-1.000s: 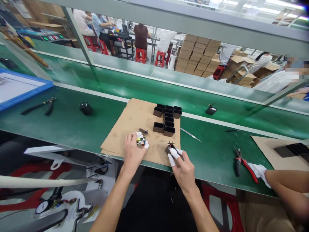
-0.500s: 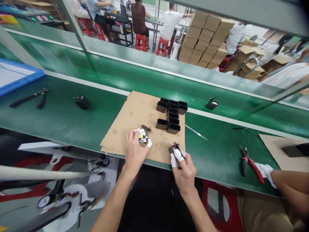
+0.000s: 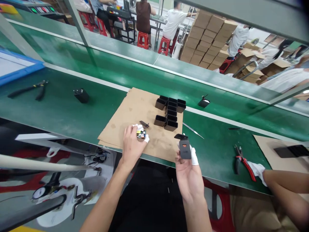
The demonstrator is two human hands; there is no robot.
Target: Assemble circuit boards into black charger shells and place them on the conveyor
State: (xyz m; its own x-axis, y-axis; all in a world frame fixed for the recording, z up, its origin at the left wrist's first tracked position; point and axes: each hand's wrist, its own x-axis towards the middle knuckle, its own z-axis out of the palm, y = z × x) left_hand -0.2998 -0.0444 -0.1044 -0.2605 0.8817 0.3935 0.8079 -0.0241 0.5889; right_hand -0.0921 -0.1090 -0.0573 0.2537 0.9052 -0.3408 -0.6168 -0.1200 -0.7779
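My left hand (image 3: 134,141), with white finger cots, is closed around a small circuit board (image 3: 141,133) low over the cardboard sheet (image 3: 118,119). A dark flat piece with prongs, perhaps a plug cover (image 3: 144,123), lies just beyond those fingers. My right hand (image 3: 189,169) is turned palm up and grips a black plastic case (image 3: 185,149) near the cardboard's right edge. An orange mark shows on the case's face, and a black end piece (image 3: 181,136) sticks out at its top. Several empty black cases (image 3: 172,113) stand with their mouths up on the cardboard.
Black-handled pliers (image 3: 29,89) and a black adapter (image 3: 81,95) lie left. Tweezers (image 3: 193,130), another black case (image 3: 204,101) and red-handled pliers (image 3: 243,162) lie right. A co-worker's gloved hand (image 3: 257,171) rests by those pliers. A metal rail (image 3: 154,66) runs behind.
My right hand has rolled palm up, turning the black case so its marked face shows. My left hand stays on the circuit board. The whole view has shifted slightly.
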